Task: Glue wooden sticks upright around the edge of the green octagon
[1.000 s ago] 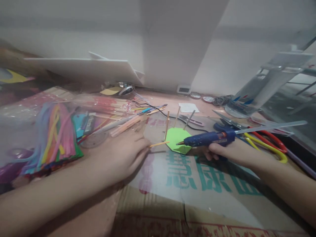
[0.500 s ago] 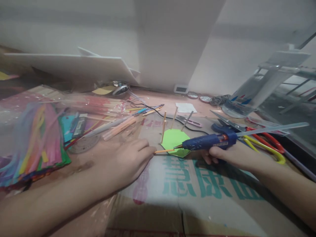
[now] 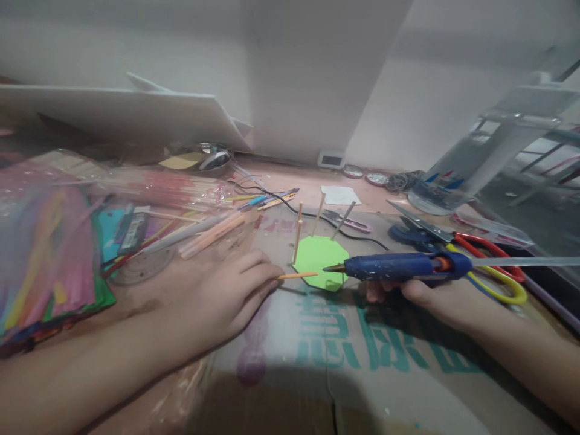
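Observation:
My left hand (image 3: 247,287) pinches a short thin wooden stick (image 3: 296,276), which points right with its tip over a green octagonal sheet (image 3: 319,257). My right hand (image 3: 408,293) is wrapped round a blue hot glue gun (image 3: 389,267). Its metal nozzle lies above the green sheet, a little right of the stick's tip. A clear glue stick (image 3: 521,261) juts from the back of the gun. Several wooden sticks (image 3: 297,238) stand up from the sheet's left and far edges. The sheet rests on printed cardboard (image 3: 290,350).
Scissors with red and yellow handles (image 3: 489,251) lie right, before a clear plastic pitcher (image 3: 453,172). Coloured pipe cleaners (image 3: 54,260) and bagged sticks (image 3: 167,187) lie left. Pink-handled snips (image 3: 351,222) and a black cord (image 3: 312,215) sit behind the sheet.
The glue gun has shifted right and levelled out, so its nozzle has drawn back from the stick's tip. My left hand has moved slightly left with the stick.

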Demonstrator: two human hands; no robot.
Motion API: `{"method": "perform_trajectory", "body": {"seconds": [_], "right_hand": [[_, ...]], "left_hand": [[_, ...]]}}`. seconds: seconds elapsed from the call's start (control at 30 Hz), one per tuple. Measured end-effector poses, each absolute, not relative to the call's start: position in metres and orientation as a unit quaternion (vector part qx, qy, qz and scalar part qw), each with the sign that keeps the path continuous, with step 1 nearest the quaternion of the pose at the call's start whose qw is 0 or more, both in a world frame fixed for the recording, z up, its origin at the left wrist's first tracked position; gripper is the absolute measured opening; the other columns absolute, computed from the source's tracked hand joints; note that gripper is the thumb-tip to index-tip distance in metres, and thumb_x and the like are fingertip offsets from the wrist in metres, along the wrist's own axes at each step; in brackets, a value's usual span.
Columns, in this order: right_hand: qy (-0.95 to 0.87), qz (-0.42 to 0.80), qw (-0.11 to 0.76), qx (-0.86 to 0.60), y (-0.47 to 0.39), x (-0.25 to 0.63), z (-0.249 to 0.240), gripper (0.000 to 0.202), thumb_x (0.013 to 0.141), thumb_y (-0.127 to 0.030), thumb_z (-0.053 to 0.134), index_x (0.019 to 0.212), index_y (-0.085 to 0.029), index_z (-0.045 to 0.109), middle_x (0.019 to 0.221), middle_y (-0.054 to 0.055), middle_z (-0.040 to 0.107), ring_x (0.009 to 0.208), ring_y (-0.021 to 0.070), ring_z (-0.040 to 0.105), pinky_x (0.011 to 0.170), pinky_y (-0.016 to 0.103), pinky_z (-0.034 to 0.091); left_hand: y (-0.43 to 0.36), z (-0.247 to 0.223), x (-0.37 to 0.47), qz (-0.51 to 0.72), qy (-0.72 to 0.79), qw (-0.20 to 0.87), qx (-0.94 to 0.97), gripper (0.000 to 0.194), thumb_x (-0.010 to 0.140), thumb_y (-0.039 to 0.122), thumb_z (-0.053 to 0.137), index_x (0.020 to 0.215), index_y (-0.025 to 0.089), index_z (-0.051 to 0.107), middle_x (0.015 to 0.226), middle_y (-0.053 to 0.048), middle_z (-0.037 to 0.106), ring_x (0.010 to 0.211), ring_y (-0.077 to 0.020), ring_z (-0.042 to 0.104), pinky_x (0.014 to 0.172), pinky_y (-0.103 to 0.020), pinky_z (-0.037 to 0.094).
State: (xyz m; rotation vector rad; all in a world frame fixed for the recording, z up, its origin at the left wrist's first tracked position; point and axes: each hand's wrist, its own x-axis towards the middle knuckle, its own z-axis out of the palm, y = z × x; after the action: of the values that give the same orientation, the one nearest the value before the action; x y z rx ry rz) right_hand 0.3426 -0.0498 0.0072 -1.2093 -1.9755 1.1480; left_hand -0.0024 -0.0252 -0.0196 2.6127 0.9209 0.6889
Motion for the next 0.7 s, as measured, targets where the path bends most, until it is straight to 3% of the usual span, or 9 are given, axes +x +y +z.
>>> {"method": "perform_trajectory", "body": {"seconds": [0.2, 0.4, 0.7], "right_hand": [[-0.737, 0.399, 0.318, -0.444, -0.057, 0.334, 0.009, 0.06, 0.088, -0.076, 0.055, 0.072, -0.02, 0.068, 0.064, 0.004, 0.065, 0.062, 0.0204, 0.062, 0.055, 0.034, 0.05], [-0.713, 0.412, 0.328, -0.463, -0.061, 0.327, 0.009, 0.061, 0.078, -0.081, 0.062, 0.074, -0.021, 0.062, 0.068, 0.002, 0.062, 0.058, 0.0166, 0.057, 0.054, 0.031, 0.047], [-0.721, 0.381, 0.319, -0.483, -0.063, 0.327, 0.008, 0.063, 0.079, -0.084, 0.059, 0.069, -0.021, 0.059, 0.061, 0.0, 0.056, 0.058, 0.0161, 0.057, 0.053, 0.029, 0.049]], "left_hand": [[-0.024, -0.016, 0.0, 0.275, 0.295, 0.17, 0.899, 0.019, 0.105, 0.017, 0.047, 0.113, 0.024, 0.062, 0.101, 0.001, 0.063, 0.093, -0.0106, 0.06, 0.083, -0.021, 0.047], [-0.024, -0.016, 0.0, 0.279, 0.291, 0.17, 0.899, 0.017, 0.104, 0.018, 0.048, 0.11, 0.022, 0.064, 0.099, 0.0, 0.063, 0.092, -0.0107, 0.06, 0.082, -0.021, 0.047], [-0.024, -0.016, 0.0, 0.29, 0.281, 0.179, 0.897, 0.017, 0.104, 0.017, 0.049, 0.112, 0.023, 0.063, 0.1, 0.0, 0.064, 0.093, -0.011, 0.062, 0.083, -0.021, 0.049]]}}
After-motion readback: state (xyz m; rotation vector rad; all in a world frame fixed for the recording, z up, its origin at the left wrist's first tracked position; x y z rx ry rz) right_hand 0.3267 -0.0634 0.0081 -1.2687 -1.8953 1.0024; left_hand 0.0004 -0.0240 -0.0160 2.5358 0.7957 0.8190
